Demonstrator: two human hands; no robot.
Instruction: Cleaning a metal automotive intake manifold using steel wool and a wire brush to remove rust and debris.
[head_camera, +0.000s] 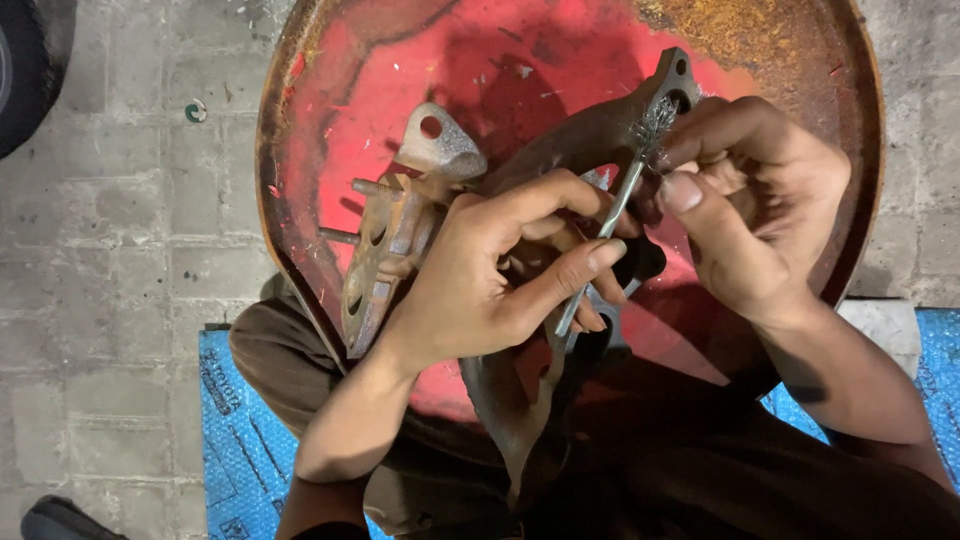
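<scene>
The light is soft and comes from above me, rather dim at the corners. My hands throw dark shadows on the red pan (350, 90), which shows no strong glare. The picture is mostly sharp; only the thin brush (625, 195) and my fingertips are a little blurred. The paved floor (110, 220) looks pale and flat.

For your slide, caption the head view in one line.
Both hands, left hand and right hand, hold a small wire brush against a rusty metal part over a red disc.
</scene>
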